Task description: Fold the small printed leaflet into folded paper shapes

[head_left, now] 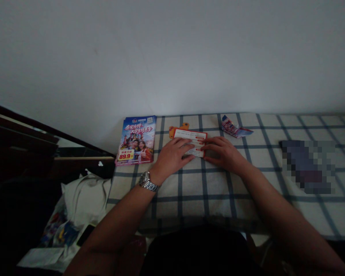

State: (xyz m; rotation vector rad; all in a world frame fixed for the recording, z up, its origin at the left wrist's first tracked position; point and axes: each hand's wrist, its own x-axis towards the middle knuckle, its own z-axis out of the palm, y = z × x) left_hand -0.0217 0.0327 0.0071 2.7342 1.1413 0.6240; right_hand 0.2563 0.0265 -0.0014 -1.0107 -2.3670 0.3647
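Observation:
A small white leaflet with a red border lies on the checked cloth, printed with lines of text and red labels. Across its left and lower part rests my left hand, fingers stretched out and apart over the paper. My right hand touches the leaflet's right edge with its fingertips, its fingers also apart. An orange cartoon-shaped piece shows partly from behind the leaflet. Left of my hands is a stack of blue and pink flyers. A folded flyer stands bent beyond my right hand.
The checked cloth covers a surface along a white wall. At the right lies a dark object, blurred by pixels. White bags and a dark phone-like object are down at the left, near dark furniture.

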